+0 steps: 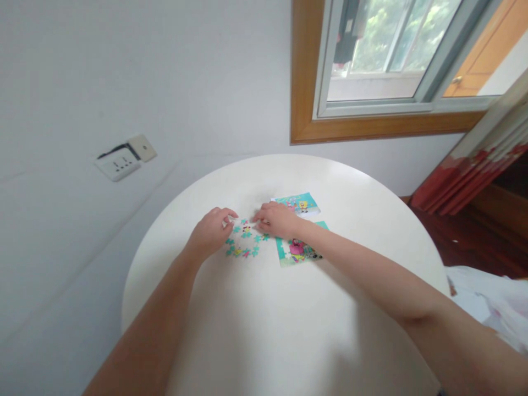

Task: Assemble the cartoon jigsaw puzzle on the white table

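Loose jigsaw puzzle pieces [246, 235], mostly turquoise with bits of pink and yellow, lie scattered on the white round table [264, 330]. My left hand [211, 231] is at their left edge, its fingers curved and a small gap showing between thumb and forefinger. At the upper right of the pieces is my right hand [278, 219], fingers bent together; whatever they pinch is hidden. Under my right forearm lies a partly assembled cartoon puzzle [289, 253], its right part covered by the arm. Behind the right hand is a cartoon picture card [307, 203], partly hidden by that hand.
A white wall [185, 82] with a socket [119, 164] stands behind and left of the table. Beyond are a wood-framed window [305, 99] and a red and cream curtain [457, 170]. White plastic-like material [490, 297] lies right of the table.
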Action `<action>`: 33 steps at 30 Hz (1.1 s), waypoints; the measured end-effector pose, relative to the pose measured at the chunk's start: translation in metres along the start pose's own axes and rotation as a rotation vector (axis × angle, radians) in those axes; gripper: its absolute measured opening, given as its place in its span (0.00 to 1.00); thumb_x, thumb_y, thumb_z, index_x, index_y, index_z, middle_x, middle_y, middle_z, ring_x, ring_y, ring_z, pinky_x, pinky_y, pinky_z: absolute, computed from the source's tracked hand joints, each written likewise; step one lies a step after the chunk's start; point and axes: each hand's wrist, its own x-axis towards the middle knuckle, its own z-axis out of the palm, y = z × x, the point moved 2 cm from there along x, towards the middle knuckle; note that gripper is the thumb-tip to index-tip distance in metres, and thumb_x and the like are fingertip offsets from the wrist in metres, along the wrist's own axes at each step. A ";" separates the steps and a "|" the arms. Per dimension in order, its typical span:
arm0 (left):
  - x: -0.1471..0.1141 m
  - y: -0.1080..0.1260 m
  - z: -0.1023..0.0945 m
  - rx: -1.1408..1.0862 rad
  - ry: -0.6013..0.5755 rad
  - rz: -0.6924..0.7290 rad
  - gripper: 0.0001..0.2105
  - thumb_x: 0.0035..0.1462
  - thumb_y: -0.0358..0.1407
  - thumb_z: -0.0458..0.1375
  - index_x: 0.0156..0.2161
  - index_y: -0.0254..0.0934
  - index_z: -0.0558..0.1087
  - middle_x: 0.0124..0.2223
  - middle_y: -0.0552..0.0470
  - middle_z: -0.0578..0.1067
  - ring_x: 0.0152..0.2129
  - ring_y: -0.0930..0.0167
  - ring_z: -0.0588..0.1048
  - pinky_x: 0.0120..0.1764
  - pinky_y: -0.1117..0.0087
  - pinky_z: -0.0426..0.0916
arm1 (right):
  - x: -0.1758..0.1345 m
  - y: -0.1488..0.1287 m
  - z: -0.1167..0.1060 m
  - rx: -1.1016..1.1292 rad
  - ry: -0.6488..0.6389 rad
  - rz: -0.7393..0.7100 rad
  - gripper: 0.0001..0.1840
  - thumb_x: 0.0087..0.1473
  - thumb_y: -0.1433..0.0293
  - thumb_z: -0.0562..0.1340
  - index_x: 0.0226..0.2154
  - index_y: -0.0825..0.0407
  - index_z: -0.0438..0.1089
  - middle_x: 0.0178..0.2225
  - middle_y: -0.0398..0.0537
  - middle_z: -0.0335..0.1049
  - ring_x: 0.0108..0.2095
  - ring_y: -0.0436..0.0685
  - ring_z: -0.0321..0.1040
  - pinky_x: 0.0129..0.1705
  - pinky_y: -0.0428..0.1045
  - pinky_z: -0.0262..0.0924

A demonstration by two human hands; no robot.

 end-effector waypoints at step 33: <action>-0.003 0.006 -0.008 -0.154 -0.079 0.033 0.12 0.53 0.36 0.51 0.40 0.35 0.72 0.35 0.51 0.68 0.29 0.70 0.69 0.37 0.68 0.66 | -0.015 -0.043 -0.001 0.127 -0.200 -0.240 0.07 0.54 0.72 0.62 0.37 0.51 0.75 0.41 0.52 0.70 0.46 0.58 0.64 0.47 0.51 0.56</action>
